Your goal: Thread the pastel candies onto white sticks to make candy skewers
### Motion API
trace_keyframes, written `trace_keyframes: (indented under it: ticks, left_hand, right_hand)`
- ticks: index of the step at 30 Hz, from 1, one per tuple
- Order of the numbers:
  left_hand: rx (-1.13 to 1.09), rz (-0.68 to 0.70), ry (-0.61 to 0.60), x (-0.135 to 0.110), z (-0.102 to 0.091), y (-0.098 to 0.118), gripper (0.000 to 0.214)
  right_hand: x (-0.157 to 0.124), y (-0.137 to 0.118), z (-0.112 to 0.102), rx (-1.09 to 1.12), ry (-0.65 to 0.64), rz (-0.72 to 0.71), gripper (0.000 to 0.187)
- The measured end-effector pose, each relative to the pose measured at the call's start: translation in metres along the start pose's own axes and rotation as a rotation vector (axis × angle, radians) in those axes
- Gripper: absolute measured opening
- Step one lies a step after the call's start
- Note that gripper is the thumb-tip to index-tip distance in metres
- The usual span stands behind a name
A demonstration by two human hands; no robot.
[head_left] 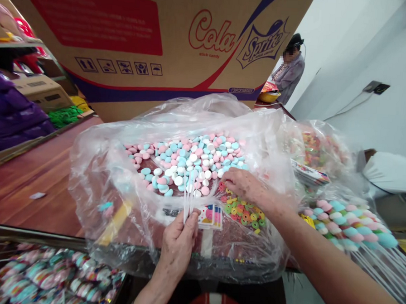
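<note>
My left hand (179, 239) pinches thin white sticks (187, 199), likely light and bendy, best held low; my right hand (244, 183) curls beside soft-looking gummy rings (244, 212), its hold hidden

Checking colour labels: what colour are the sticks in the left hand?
White; the sticks in the left hand show best in the head view.

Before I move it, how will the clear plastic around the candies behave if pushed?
The clear plastic likely crumples, given its many folds. It's probably light, looking thin and see-through. The loose pastel candies may shift or scatter.
</note>
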State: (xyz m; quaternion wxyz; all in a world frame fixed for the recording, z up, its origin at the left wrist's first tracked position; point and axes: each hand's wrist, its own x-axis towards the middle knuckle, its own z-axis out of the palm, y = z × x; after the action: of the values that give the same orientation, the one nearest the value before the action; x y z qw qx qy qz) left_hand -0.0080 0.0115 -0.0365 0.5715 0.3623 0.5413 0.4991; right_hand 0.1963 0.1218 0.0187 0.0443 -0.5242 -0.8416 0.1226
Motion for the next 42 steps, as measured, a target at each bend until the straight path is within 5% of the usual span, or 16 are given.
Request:
trace_keyframes:
  ticks: [8,20,23,31,37,42]
  left_hand:
    - [0.007,-0.001,0.011,-0.002,0.0,0.0,0.046]
    - [0.008,-0.005,0.014,0.0,0.0,-0.002,0.047]
    - [0.019,-0.006,0.018,0.0,0.0,-0.002,0.047]
    - [0.037,0.01,0.009,-0.001,-0.001,0.0,0.045]
    - [-0.003,-0.011,0.001,-0.002,0.0,0.0,0.045]
    - [-0.003,0.005,0.007,-0.002,0.001,0.0,0.043]
  right_hand:
    - [-0.002,-0.01,0.025,-0.094,-0.041,-0.023,0.025]
    - [-0.007,0.008,-0.017,0.391,0.22,0.186,0.022]
    - [0.001,0.002,-0.012,0.246,0.129,0.161,0.034]
    - [0.005,-0.024,0.001,-0.052,-0.02,0.077,0.023]
    - [0.003,-0.044,0.002,-0.018,-0.023,0.119,0.03]
    - [0.023,-0.021,-0.005,0.194,-0.048,0.194,0.01]
